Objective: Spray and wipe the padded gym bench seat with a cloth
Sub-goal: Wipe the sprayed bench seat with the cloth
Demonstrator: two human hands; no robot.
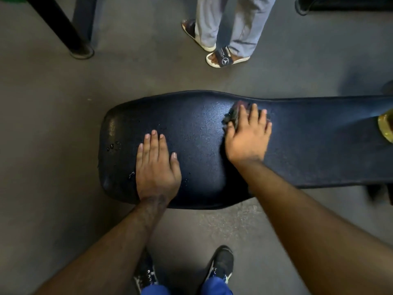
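The dark blue padded bench seat runs across the middle of the view, wide at the left and narrower to the right. Small wet drops sit on its left part. My left hand lies flat on the seat's wide end, fingers together, holding nothing. My right hand presses a dark, multicoloured cloth flat against the pad near its far edge. Most of the cloth is hidden under the palm and fingers. A yellowish object, perhaps the spray bottle, stands on the seat at the right frame edge, cut off.
Another person's legs in grey trousers and slide sandals stand just beyond the bench. A black equipment post meets the grey floor at the upper left. My own shoes are at the near side of the bench.
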